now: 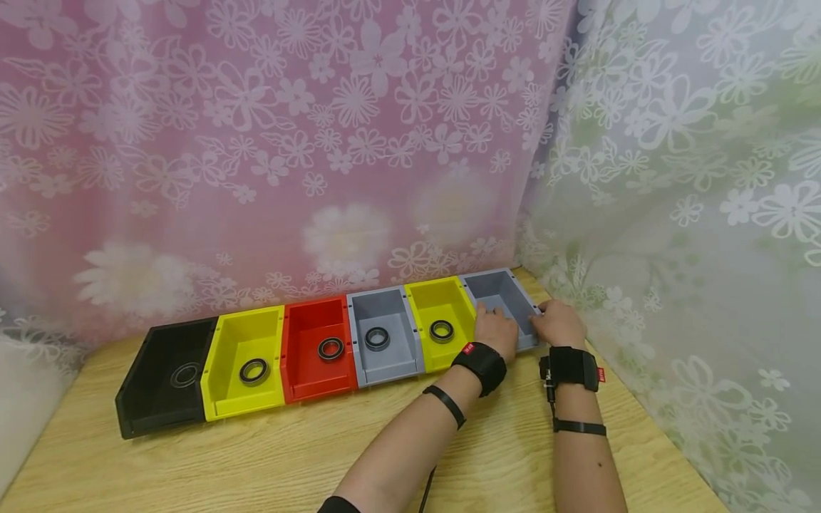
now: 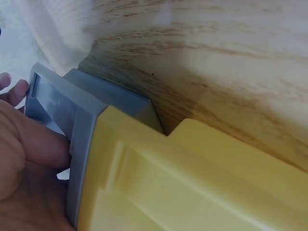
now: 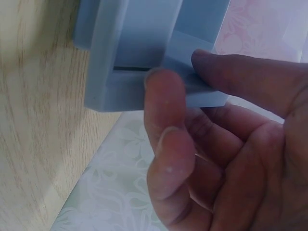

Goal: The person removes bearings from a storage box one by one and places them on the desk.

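At the right end of a row of joined plastic bins stands a grey bin (image 1: 495,288), with both hands on it. My left hand (image 1: 497,333) holds its front left part, the fingers reaching over into it. In the left wrist view the thumb (image 2: 45,147) lies against the grey wall beside the yellow bin (image 2: 159,178). The right hand (image 1: 561,324) pinches the right wall; in the right wrist view its thumb (image 3: 250,77) is on the inner side and a fingertip (image 3: 165,94) at the edge.
Leftward run a yellow bin (image 1: 462,306), a grey bin (image 1: 385,363), a red bin (image 1: 314,320), another yellow bin (image 1: 224,349) and a black bin (image 1: 154,356), each holding a ring bearing. The wooden table (image 1: 269,456) meets floral curtains (image 1: 385,142) behind and at right.
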{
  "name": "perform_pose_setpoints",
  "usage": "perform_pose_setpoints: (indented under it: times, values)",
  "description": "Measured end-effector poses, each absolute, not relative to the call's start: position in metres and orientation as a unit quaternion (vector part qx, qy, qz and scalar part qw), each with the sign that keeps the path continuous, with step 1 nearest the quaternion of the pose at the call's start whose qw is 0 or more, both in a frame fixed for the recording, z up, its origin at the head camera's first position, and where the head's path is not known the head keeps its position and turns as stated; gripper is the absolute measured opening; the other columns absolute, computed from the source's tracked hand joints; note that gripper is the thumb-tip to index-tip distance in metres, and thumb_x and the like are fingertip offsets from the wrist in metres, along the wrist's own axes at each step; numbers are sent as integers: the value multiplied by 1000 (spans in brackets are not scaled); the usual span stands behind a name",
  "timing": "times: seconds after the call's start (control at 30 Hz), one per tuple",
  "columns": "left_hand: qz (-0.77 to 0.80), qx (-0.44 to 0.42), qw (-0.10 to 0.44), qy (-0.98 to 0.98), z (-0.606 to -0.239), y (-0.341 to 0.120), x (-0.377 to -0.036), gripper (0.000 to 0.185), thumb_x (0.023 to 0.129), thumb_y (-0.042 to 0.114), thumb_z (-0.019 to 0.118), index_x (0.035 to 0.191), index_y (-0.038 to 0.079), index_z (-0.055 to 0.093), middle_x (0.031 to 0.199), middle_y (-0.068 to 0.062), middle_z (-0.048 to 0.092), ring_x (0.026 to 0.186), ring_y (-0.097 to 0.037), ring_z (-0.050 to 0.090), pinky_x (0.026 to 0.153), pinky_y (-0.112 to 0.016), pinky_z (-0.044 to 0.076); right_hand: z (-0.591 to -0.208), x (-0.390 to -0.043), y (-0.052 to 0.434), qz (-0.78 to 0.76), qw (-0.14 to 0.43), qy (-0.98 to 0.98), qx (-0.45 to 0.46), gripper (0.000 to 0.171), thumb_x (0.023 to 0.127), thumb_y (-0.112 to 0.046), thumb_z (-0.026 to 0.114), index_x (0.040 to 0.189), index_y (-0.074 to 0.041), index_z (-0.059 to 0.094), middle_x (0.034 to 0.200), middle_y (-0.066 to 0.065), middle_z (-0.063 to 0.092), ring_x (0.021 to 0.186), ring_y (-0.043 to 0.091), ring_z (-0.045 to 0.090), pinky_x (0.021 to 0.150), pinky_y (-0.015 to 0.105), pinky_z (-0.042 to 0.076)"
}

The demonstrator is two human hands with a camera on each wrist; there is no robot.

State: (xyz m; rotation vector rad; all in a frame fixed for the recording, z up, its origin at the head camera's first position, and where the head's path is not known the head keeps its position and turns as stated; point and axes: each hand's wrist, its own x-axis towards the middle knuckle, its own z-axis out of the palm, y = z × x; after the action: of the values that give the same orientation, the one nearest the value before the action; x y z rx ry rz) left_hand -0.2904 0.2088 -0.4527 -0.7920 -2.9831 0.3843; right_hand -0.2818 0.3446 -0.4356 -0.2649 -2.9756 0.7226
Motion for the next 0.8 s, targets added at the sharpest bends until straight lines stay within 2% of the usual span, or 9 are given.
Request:
perform_pose_setpoints:
  times: [0.17, 0.33, 0.47, 0.53, 0.8]
  values:
    - [124, -257, 27, -958, -456, 208, -292, 29, 107, 39, 52, 126, 33, 73, 121, 4, 62, 112, -14, 56, 110, -42, 29, -436, -282, 344, 236, 34, -967, -86, 22, 97, -21, 61, 83, -4, 68, 64, 8, 56, 59, 26, 53, 51, 35, 39]
    - [122, -260, 40, -957, -457, 207, -292, 29, 106, 38, 54, 126, 28, 73, 122, 6, 67, 114, -14, 58, 113, -42, 28, -435, -281, 344, 235, 34, -968, -85, 21, 97, -21, 61, 89, -3, 70, 67, 8, 57, 62, 27, 54, 52, 36, 39]
    - [123, -253, 44, -959, -456, 207, -291, 34, 106, 40, 54, 134, 24, 67, 127, 5, 68, 120, -14, 58, 116, -43, 27, -433, -281, 343, 232, 36, -968, -83, 24, 96, -21, 62, 101, 0, 72, 75, 12, 63, 66, 27, 57, 54, 36, 41]
    - [124, -249, 46, -959, -456, 207, -290, 36, 106, 41, 53, 135, 23, 65, 128, 5, 67, 121, -14, 58, 115, -41, 28, -433, -280, 343, 232, 34, -968, -84, 24, 96, -20, 61, 100, 1, 72, 76, 13, 64, 66, 28, 58, 54, 36, 41]
    - [118, -259, 69, -956, -456, 205, -285, 27, 106, 34, 54, 119, 24, 76, 114, 4, 69, 108, -13, 60, 109, -40, 31, -435, -279, 343, 234, 32, -968, -82, 22, 96, -21, 62, 98, -1, 72, 70, 8, 60, 64, 26, 55, 53, 35, 40]
